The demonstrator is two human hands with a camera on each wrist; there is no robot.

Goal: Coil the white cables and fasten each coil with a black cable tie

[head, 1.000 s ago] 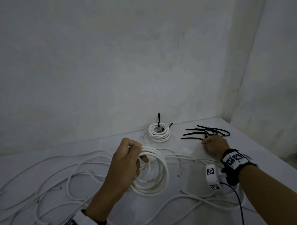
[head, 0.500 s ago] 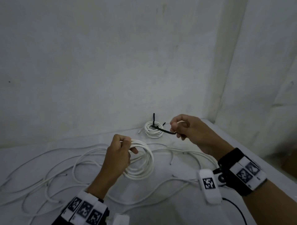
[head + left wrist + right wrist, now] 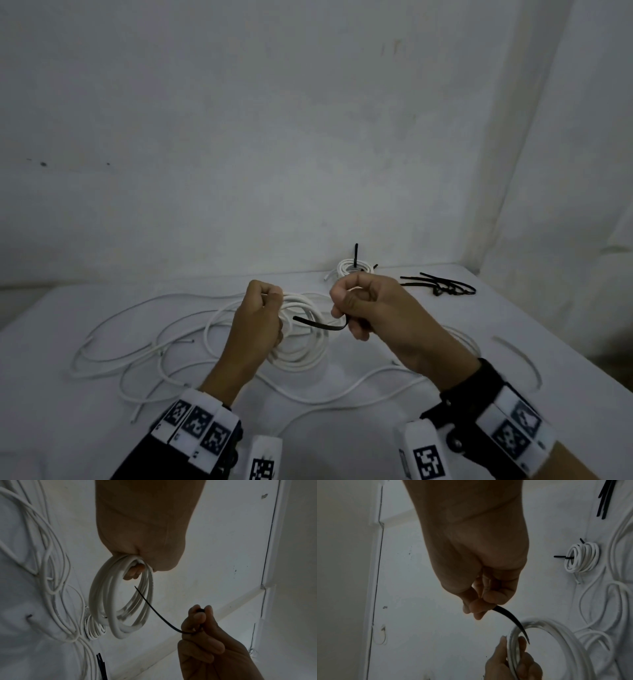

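Head view: the left hand [image 3: 257, 322] is fisted round the top of a round coil [image 3: 298, 346] of smooth white cable, lifted off the bench [image 3: 513, 329]. Just beside it, the right hand [image 3: 373, 315] pinches one end of a thin, curved black tie [image 3: 320, 324], whose tapered tip reaches into the coil's opening without touching the cable. Loose cables [image 3: 137, 353] of the same white kind sprawl in loops over the pale bench. Near the far wall lies a tied coil [image 3: 352, 268], small and tight, its tie tail sticking upright. Well to its right, spare ties [image 3: 442, 286] lie in a flat cluster.
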